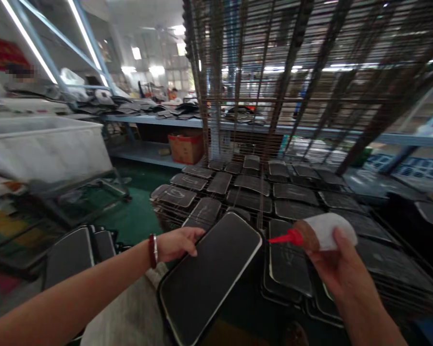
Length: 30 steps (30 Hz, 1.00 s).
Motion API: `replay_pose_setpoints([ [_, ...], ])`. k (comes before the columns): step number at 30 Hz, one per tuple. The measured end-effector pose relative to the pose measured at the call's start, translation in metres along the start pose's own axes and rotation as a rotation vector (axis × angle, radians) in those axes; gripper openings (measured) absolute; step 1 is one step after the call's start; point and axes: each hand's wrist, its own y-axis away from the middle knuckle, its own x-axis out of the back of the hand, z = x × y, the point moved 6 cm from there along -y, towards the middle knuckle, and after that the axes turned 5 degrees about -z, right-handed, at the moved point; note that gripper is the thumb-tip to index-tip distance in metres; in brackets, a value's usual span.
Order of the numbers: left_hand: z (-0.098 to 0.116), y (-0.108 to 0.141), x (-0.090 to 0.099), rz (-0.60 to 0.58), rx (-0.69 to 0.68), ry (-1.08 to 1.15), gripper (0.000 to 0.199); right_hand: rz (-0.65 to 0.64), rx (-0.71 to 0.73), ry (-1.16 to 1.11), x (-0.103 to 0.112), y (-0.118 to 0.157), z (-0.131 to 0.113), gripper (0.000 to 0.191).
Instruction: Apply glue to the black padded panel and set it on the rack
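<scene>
Left hand (176, 242): reaching forward with a dark red bangle (153, 250) on the wrist, fingers curled over the upper left edge of a flat black rectangular panel with rounded corners and a pale rim (209, 278), gripping it there. The panel is tilting, its far corner rising toward the right hand and its near end dropping below the left forearm.

Right hand (337, 269): wrapping closed around a white plastic squeeze bottle with a brownish neck and a red pointed nozzle (319, 233), thumb lying over the bottle's side. The nozzle is pointing leftward, its tip sitting just beside the panel's far right corner; whether it is touching cannot be told.

Beyond both hands: rows of similar black rounded panels (252, 185) are lying flat on a wire rack shelf (166, 214); more are stacking directly under the right hand. Above them, rusty wire rack tiers (292, 72) are hanging over the view.

Left of the left hand: two further black panels (75, 252) are standing near the forearm, with a white bin (46, 149) farther off and a cardboard box (185, 146) under a blue bench (159, 120) well beyond.
</scene>
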Motion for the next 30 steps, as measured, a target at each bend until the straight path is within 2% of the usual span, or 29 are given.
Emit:
replay_pose_setpoints([
  [3, -0.003, -0.003, -0.009, -0.021, 0.056, -0.010, 0.058, 0.034, 0.025, -0.013, -0.003, -0.003, -0.002, 0.042],
  [7, -0.003, -0.007, -0.015, -0.028, 0.098, -0.011, 0.060, -0.028, 0.066, 0.054, -0.013, -0.003, -0.001, 0.036],
  [13, 0.002, -0.011, -0.016, -0.016, 0.128, 0.006, 0.056, -0.096, 0.123, 0.126, -0.014, 0.000, -0.004, 0.035],
  [17, 0.001, -0.011, -0.012, 0.006, 0.133, 0.028, 0.056, -0.112, 0.134, 0.144, -0.015, 0.000, -0.004, 0.035],
  [24, -0.010, -0.013, 0.001, 0.003, 0.121, 0.060, 0.058, -0.050, 0.105, 0.070, -0.014, -0.001, 0.001, 0.034],
  [30, -0.014, -0.016, 0.000, -0.003, 0.103, 0.114, 0.057, -0.036, 0.063, 0.075, -0.012, -0.003, 0.006, 0.032],
])
